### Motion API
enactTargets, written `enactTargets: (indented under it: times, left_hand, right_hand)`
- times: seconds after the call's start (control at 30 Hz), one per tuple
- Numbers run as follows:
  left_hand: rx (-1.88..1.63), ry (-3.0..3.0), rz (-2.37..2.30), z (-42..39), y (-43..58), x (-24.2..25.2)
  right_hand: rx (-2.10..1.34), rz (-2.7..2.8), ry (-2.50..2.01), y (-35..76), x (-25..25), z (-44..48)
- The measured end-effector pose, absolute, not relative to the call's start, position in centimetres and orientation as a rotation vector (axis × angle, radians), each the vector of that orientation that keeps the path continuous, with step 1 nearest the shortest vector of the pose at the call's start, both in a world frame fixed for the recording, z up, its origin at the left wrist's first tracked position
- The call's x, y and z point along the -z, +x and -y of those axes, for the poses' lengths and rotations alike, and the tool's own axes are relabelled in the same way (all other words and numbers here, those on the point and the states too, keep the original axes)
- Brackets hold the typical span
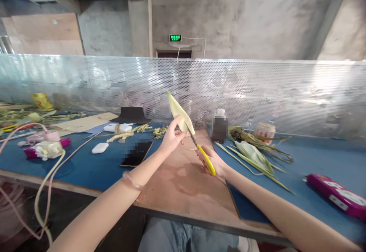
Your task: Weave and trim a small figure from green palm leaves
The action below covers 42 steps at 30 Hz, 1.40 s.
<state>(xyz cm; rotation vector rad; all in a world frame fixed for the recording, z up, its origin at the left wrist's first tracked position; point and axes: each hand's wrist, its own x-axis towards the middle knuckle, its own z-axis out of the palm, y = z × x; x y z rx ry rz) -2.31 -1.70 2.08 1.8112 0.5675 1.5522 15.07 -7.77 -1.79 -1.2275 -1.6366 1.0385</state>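
Note:
A pale yellow-green leaf or husk piece [177, 108], pointed at its top, is pinched upright in my left hand [172, 134]. My right hand [211, 159] grips yellow-handled scissors [206, 159]. Their dark blades reach up to the lower part of the leaf piece and overlap it near my left fingers; whether they are cutting into it I cannot tell. Both hands are above a brown board [183, 191] on the blue table.
On the right are a pale husk with stalks [254, 153], dried leaves [246, 134], a jar [264, 132] and a purple case [336, 195]. Leftward lie a phone [136, 153], a white earbud case [100, 148] and cables [51, 183]. A perforated metal screen [128, 76] stands behind.

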Motion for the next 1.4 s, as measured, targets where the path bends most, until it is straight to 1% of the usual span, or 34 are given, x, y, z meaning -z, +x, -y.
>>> enactTargets:
  times: [1.07,1.4]
  left_hand:
    - [-1.435,1.795,-0.574,1.35,-2.11,-1.65]
    - [-1.449,1.771,-0.564,1.93,-2.04,-2.02]
  right_hand:
    - [-1.122,1.595,-1.239,15.01,1.2,8.12]
    - [-0.951,1.703,-1.212,15.13,1.27,8.0]
